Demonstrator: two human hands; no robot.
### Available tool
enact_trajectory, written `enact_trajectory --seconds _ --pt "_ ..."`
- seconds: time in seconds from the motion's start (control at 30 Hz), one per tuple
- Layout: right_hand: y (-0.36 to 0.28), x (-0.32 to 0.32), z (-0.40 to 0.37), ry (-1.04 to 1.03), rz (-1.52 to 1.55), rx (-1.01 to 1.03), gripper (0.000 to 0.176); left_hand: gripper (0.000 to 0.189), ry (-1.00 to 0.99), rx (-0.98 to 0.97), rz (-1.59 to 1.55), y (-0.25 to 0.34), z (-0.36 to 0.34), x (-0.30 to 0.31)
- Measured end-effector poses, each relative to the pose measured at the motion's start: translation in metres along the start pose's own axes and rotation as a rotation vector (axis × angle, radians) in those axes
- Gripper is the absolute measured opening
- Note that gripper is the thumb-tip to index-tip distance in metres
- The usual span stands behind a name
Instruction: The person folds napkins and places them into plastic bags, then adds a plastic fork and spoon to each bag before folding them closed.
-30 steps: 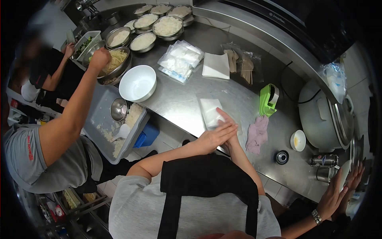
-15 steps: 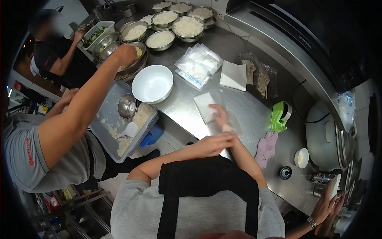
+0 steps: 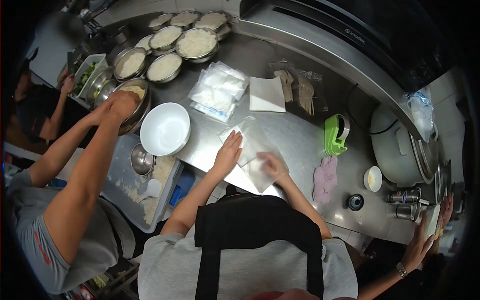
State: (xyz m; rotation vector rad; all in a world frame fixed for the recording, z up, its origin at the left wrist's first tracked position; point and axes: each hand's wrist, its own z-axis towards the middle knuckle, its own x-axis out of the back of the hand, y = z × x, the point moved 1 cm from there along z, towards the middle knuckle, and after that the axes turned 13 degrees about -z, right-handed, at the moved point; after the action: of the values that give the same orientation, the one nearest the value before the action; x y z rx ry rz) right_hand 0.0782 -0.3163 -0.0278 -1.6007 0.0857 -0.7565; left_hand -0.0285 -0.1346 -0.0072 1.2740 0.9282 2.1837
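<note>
My left hand (image 3: 229, 152) lies flat, fingers stretched out, on a white folded sheet (image 3: 231, 134) that looks like a paper napkin. A clear plastic bag (image 3: 257, 142) spreads over the steel counter around it, partly under that hand. At the bag's right side is my right hand (image 3: 273, 166), its fingers curled and smeared by motion. Whether they pinch the plastic cannot be made out. Just beyond the bag are a stack of packed clear plastic bags (image 3: 220, 90) and a pile of white napkins (image 3: 266, 95).
A white bowl (image 3: 165, 129) stands left, near bowls of rice (image 3: 197, 43). At right are a green tape dispenser (image 3: 334, 137), a pink cloth (image 3: 326, 179) and a large pot (image 3: 395, 147). Co-workers' arms (image 3: 82, 172) reach in at left; other hands (image 3: 422, 240) are at right.
My left hand has moved from beside my right wrist onto the white sheet. My right hand has shifted down toward the bag's near side. The co-worker at left now has both hands at a bowl.
</note>
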Motion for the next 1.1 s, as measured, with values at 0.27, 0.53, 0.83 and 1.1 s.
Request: enact_trajectory --seconds 0.27,0.53,0.83,1.1 --pt "-0.01 0.135 -0.041 -0.148 0.072 -0.473 0.012 0.064 -0.379 -0.009 0.334 0.018 0.003 0.001" --pt "0.047 0.158 0.157 0.576 -0.843 0.003 0.023 0.063 -0.385 0.012 0.301 0.02 0.003 0.002" --pt "0.068 0.149 0.207 0.305 -0.441 -0.556 0.022 0.062 -0.356 0.034 0.297 0.019 0.002 0.003" --pt "0.037 0.146 0.127 0.304 0.151 -0.494 0.017 0.064 -0.363 0.038 0.304 0.024 0.004 0.004"
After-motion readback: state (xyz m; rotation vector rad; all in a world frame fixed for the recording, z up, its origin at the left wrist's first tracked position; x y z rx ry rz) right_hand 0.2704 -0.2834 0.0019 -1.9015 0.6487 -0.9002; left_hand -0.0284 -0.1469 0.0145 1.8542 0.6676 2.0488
